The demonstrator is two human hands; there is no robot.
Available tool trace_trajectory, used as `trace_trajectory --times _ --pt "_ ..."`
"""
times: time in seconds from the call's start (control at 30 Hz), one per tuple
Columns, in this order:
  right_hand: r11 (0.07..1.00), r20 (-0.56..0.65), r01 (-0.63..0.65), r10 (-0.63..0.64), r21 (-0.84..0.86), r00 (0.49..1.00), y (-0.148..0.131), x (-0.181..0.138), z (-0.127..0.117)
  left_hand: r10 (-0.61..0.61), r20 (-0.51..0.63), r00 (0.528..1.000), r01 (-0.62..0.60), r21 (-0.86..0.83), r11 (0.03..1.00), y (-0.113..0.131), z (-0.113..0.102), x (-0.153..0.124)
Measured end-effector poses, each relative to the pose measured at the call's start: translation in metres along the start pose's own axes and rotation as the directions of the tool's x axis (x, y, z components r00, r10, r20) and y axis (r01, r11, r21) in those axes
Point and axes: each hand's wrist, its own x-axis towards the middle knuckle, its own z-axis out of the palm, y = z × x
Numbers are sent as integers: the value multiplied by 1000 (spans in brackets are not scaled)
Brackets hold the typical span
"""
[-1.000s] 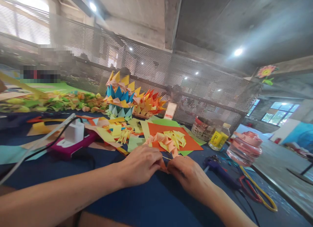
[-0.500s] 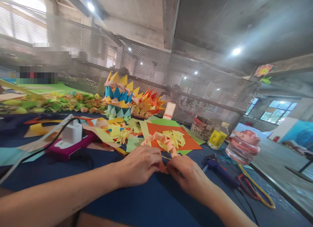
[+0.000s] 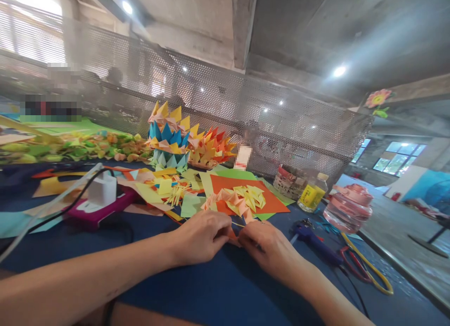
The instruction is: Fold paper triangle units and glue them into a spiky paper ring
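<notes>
Orange folded paper [image 3: 232,236], light and crease-prone, is pinched between my left hand [image 3: 202,237] and right hand [image 3: 272,251]; I'd grip its folded edges.

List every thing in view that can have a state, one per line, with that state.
Left hand: pinching the orange paper piece.
Right hand: pinching the same piece.
Orange sheet: lying flat, folded pieces piled on it.
Spiky paper model: standing upright.
Glue gun: lying down, unheld.
Bottle: upright, capped.
Pink-lidded jar: upright, lid on.
</notes>
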Motion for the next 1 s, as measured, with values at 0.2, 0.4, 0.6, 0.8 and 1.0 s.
trace_trajectory --times 0.2,0.4,0.6,0.8,1.0 --pt "1000 -4 0 0 -18 1000 -1 0 0 -15 7 1000 15 -16 1000 -2 2 1" --pt "999 -11 21 -21 -35 1000 -1 1 -1 -3 20 1000 5 -60 998 -2 4 4" --pt "999 9 12 -12 -30 1000 1 0 0 -43 14 999 45 -99 994 -1 9 5" --pt "1000 -5 7 -7 9 1000 0 0 1 -36 -46 998 32 -76 997 -4 15 6" --pt "993 -20 -94 96 68 995 -3 1 2 -22 -108 994 21 -11 1000 -1 13 6"
